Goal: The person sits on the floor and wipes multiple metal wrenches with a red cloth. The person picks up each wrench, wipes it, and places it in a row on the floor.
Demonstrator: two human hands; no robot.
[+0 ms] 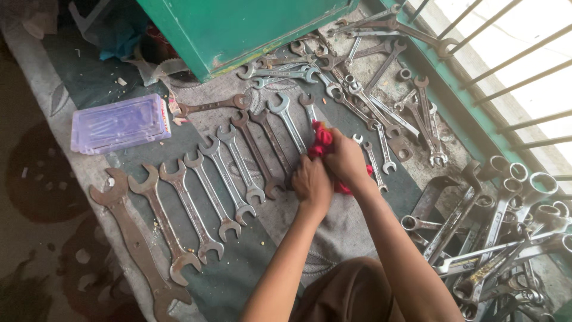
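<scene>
From the head camera, looking down, a clear lilac plastic case (121, 123) lies flat at upper left on the patterned cloth (333, 232), a rectangle with a red-and-white label strip along its right end. Its contents show only as faint long shapes through the lid; what they are cannot be told. Above it a green metal box (238, 30) stands with one corner jutting toward the middle, its lower edge chipped and yellowed.

Both hands meet at the centre. The left hand (311, 183) is curled closed around the lower end of a red rag (322, 140), and the right hand (345, 158) is clenched over the rag just beside it, the two hands touching. The rag bunches up past the fingers and a bit shows under the right wrist. Whether a tool is wrapped inside it cannot be seen.

To the left, a row of open-ended spanners (196, 197) lies side by side on the cloth, running from the largest rusty spanner (134, 238) near the cloth's left edge to smaller ones close to the hands. A loose heap of spanners (369, 77) spreads above and to the right, and a pile of ring spanners (500, 232) crowds the lower right against the green window sill (471, 119) and its bars (524, 65).

Open cloth remains just below the hands, between the row and the person's knees; the bare dark floor (36, 179) lies beyond the cloth's left edge.
</scene>
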